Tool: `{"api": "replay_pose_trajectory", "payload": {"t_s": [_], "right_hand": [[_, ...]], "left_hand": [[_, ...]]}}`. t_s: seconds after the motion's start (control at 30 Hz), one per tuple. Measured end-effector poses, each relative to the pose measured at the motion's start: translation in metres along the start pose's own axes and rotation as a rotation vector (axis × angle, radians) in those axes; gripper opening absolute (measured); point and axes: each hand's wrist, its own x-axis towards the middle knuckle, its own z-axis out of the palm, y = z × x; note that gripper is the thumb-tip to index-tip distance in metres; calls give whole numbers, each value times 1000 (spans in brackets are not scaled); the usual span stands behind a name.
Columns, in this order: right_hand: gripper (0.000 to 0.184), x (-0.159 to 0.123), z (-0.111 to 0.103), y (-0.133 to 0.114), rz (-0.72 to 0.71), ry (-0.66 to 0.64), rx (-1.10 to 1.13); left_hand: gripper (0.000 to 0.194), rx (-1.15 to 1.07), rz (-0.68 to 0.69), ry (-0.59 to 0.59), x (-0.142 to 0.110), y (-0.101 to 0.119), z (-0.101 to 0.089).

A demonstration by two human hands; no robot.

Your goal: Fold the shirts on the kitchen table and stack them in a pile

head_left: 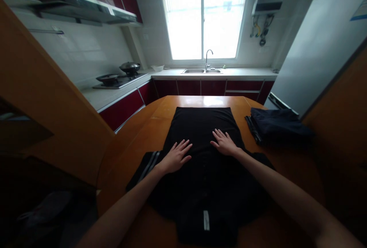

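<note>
A black short-sleeved shirt point(205, 125) lies spread flat on the wooden table, its hem toward the window and its collar end, with a white label point(206, 220), toward me. Pale stripes cross the left sleeve point(147, 165). My left hand point(176, 157) rests palm down on the left part of the shirt, fingers spread. On the right part, a little farther from me, my right hand point(224, 143) also lies flat with its fingers apart. Neither hand grasps the cloth.
A stack of dark folded clothes point(279, 125) sits on the table point(134, 129) at the right. Beyond are a counter with a sink point(195, 71) and a stove point(120, 81) with pans. A white refrigerator point(318, 49) stands at the right, a wooden panel point(48, 87) at the left.
</note>
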Motion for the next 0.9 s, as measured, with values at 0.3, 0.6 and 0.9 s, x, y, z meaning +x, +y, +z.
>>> {"api": "replay_pose_trajectory", "payload": {"t_s": [0.3,0.6,0.9], "right_hand": [[68,5,7,2,201,78,-57],[62,-7,12,-18,57,113,-69],[67,-1,12,0,326,168,-89]], "left_hand": [[62,-29,-45,-94,6,7,-5],[60,-65,-28,-66,127,66,15],[53,62,-24,94,149,66,35]]}}
